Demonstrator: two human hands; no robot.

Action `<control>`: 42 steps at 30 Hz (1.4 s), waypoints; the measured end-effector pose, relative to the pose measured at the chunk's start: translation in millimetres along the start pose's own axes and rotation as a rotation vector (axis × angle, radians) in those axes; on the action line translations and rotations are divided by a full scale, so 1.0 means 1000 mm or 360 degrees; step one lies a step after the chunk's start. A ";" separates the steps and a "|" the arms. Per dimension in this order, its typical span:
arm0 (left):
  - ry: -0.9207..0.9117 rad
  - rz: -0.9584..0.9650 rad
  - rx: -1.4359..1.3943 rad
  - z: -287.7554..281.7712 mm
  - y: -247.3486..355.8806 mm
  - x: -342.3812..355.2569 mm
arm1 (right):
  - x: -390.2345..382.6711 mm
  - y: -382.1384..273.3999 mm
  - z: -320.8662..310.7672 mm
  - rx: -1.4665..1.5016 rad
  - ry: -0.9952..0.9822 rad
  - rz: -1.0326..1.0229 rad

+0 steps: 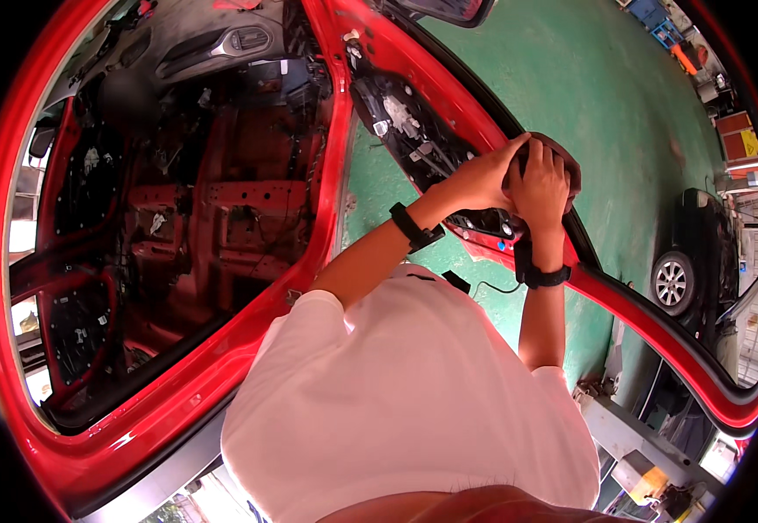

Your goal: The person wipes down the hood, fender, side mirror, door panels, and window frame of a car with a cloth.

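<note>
Hands: two, mine, both at one item. Leftmost: car cabin (261, 193), seatless, metal bare. Next: open red door (457, 91), inner panel off, works (414, 135) exposed. Next: left hand (486, 181), against a dark brown rounded piece (573, 172), fingers partly hidden, grip I cannot tell. Right hand (542, 185): curled over that piece, at the door; contact unclear. Stripping looks largely done; piece not yet set down.

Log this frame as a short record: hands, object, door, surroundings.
Left hand: against the brown object, fingers partly hidden
Right hand: fingers over the brown object
Object: brown object, rounded, exact kind unclear
Door: red car door, open, inner mechanism exposed
Surroundings: red car body, green floor, black car at right
</note>
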State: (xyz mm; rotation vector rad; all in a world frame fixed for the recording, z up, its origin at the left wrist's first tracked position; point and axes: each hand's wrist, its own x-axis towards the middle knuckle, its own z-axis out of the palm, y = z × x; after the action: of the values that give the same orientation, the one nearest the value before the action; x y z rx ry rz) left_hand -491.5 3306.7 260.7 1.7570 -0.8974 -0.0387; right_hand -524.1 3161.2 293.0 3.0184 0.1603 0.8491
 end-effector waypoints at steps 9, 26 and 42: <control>0.0091 -0.0025 -0.0024 0.003 -0.013 -0.003 | -0.024 0.012 -0.024 0.0170 -0.0133 0.0034; 0.0187 -0.0366 0.0254 -0.002 -0.014 -0.023 | -0.043 -0.010 -0.027 0.0011 -0.0296 -0.0181; -0.0387 -0.0248 0.0229 0.006 -0.013 -0.055 | -0.070 -0.001 -0.014 0.0024 -0.0321 0.0064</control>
State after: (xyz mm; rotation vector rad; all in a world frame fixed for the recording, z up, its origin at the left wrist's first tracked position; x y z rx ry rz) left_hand -526.1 3335.4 225.9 1.9834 -0.9540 -0.3017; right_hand -591.4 3154.4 268.7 3.1060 0.1052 0.5418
